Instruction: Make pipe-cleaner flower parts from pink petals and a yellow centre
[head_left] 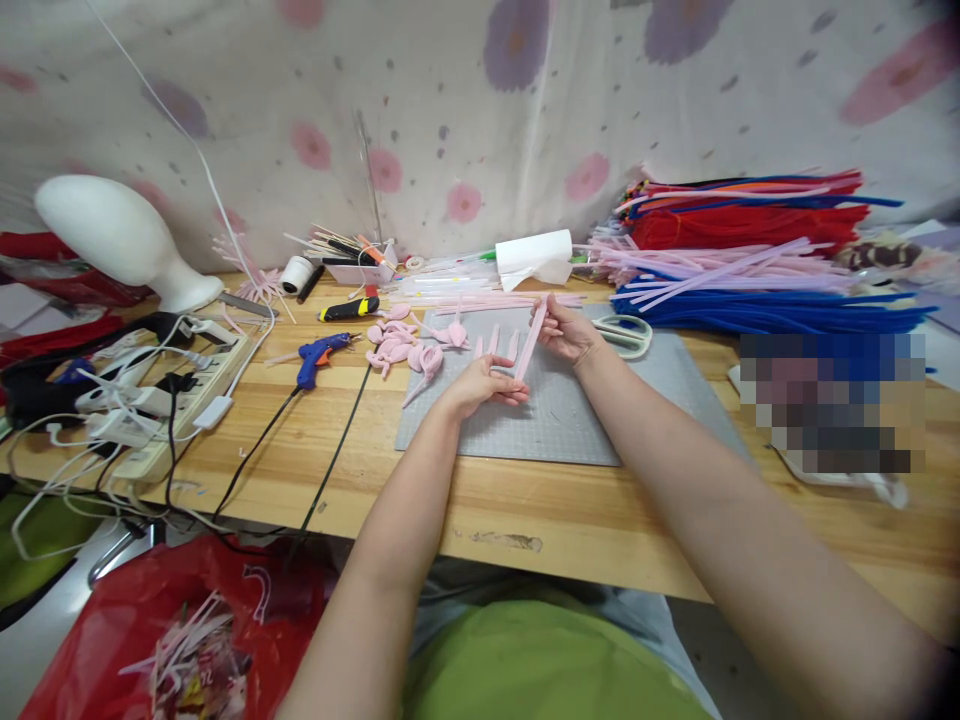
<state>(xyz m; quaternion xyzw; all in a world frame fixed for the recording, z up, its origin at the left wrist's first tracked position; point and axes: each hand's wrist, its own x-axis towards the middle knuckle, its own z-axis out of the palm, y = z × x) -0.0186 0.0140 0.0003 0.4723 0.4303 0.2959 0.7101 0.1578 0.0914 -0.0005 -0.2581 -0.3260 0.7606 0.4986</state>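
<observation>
Left fingers closed on the lower end, right fingers the upper, of slanting pink strips

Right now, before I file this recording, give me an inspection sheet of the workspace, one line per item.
Surface: wooden table, with a grey mat under the hands.
Work pieces: a pink strip held up at a slant; curled pink pieces at the mat's left edge.
Clutter: glue gun, yellow-and-black cutter, scissors, white roll, stacked blue stems and red stems.
Hands: left hand at the strip's lower end, right hand at its upper end.
Cables: many tangled around the power strip; the glue gun's cord runs over the table's front edge.
Surroundings: flowered sheet behind; red bag below; one patch at right pixelated, unreadable.
</observation>
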